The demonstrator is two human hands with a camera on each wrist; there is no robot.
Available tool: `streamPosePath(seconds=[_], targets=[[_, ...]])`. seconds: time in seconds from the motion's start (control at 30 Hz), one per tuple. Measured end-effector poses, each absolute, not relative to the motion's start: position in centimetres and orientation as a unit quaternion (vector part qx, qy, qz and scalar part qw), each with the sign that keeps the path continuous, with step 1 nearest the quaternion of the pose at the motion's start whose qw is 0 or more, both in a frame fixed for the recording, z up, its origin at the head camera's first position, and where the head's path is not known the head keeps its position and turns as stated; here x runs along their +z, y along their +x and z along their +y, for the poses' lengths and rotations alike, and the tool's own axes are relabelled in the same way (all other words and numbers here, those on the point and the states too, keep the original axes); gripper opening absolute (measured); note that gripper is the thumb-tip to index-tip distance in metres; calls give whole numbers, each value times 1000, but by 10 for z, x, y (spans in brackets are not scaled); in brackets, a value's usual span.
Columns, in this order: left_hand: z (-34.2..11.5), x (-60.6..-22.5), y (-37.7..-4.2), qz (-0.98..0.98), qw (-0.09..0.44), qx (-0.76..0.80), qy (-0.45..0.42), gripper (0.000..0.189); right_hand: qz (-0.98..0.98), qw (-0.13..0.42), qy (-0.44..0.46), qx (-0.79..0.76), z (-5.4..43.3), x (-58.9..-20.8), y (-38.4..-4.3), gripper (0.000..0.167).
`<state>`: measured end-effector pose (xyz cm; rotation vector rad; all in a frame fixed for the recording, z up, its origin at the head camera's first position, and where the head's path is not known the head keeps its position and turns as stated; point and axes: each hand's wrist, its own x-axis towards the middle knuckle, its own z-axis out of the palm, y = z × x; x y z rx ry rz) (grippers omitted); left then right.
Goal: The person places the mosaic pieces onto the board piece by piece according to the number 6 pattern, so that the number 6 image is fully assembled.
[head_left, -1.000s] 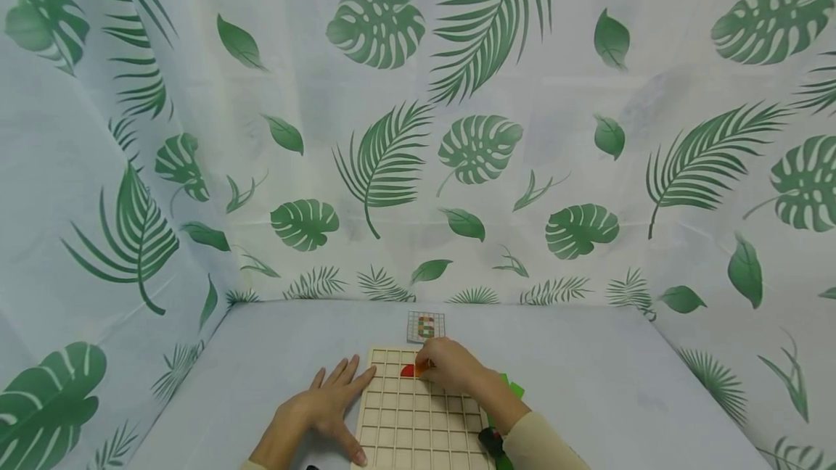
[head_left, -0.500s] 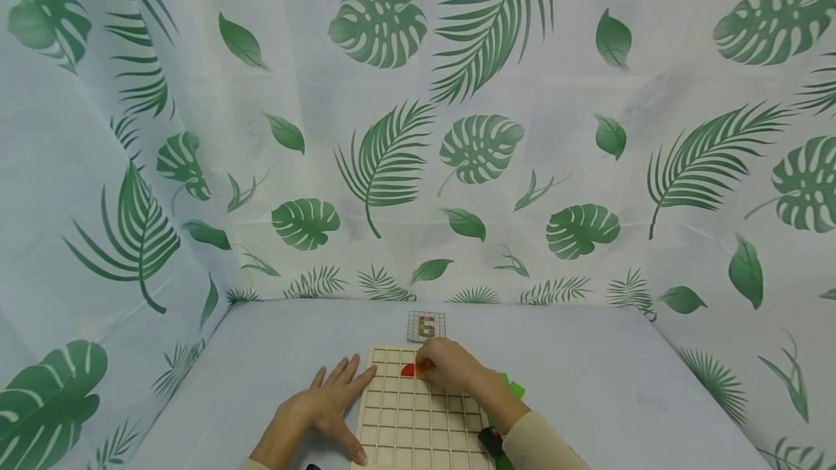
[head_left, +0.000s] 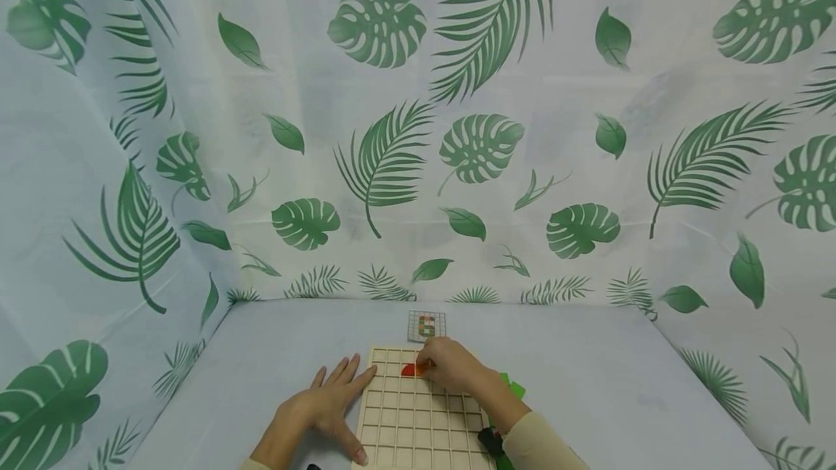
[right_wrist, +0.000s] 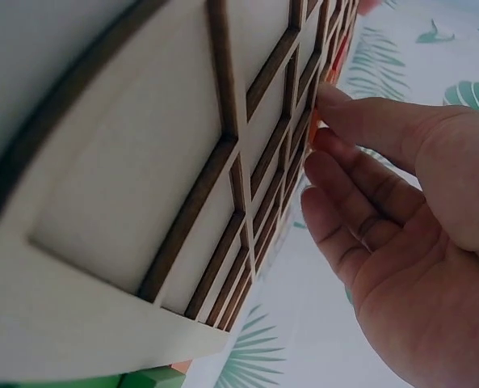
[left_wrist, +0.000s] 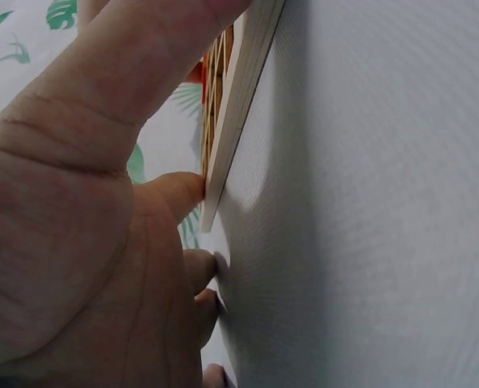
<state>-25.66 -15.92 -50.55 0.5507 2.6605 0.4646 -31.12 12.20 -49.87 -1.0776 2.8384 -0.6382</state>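
A pale wooden grid board (head_left: 405,419) lies flat on the table, divided into square cells by raised strips. One red piece with a rounded corner (head_left: 408,369) sits in a cell of an upper row. Directly right of it, my right hand (head_left: 457,368) pinches an orange piece (right_wrist: 315,125) at the neighbouring cell, its thumb and fingertips hiding most of it. My left hand (head_left: 320,408) is spread along the board's left edge, thumb and index finger touching the rim. In the left wrist view, the other fingers (left_wrist: 199,271) of that hand rest on the tabletop.
Beyond the board lies a small gridded card (head_left: 414,328) with a coloured figure like a 6. Green blocks (head_left: 516,388) lie along the board's right side, partly hidden by the right forearm. A leaf-printed cloth (head_left: 418,165) encloses the back and sides.
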Motion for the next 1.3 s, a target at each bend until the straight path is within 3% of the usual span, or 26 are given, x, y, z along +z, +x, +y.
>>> streamPosePath(seconds=[0.47,0.9,1.3], targets=[[-160,-508,-257,946,197,168,194,140,909,5,-323,-264,145,-482,-304,31],[-161,-508,-258,945,198,167,201,141,908,-53,-257,-326,190,-472,-293,32],[-160,-504,-256,943,195,181,200,141,920,-49,-218,-322,210,-477,-297,30]])
